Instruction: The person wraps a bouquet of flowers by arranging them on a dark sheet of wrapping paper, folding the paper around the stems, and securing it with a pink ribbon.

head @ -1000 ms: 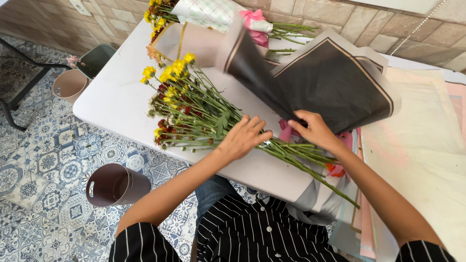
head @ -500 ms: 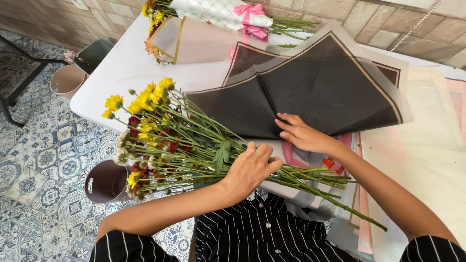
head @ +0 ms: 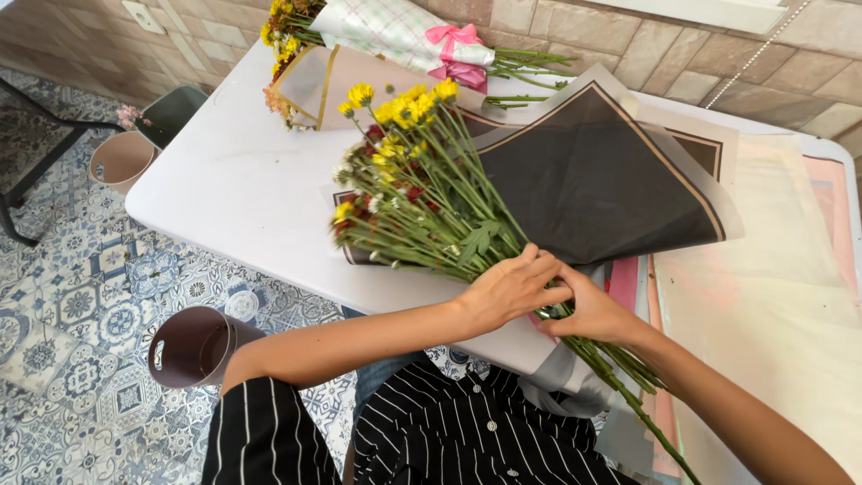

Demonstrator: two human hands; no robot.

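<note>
A loose bunch of yellow, red and white flowers [head: 415,180] with long green stems lies across a black wrapping sheet [head: 593,180] with a gold edge on the white table [head: 233,198]. My left hand [head: 510,289] presses down on the stems near the table's front edge. My right hand [head: 591,313] grips the same stems just to the right, touching the left hand. Stem ends stick out past the table edge below my right forearm.
A finished bouquet [head: 395,36] in pale checked paper with a pink bow lies at the table's back, on beige paper. Pale wrapping sheets [head: 763,305] are stacked at the right. Brown buckets [head: 193,346] [head: 121,160] stand on the patterned floor at the left.
The flower bunch has swung from the table's left side onto the black sheet, heads now pointing to the back. The black sheet, folded up before, lies flat. Both hands have come together on the stems.
</note>
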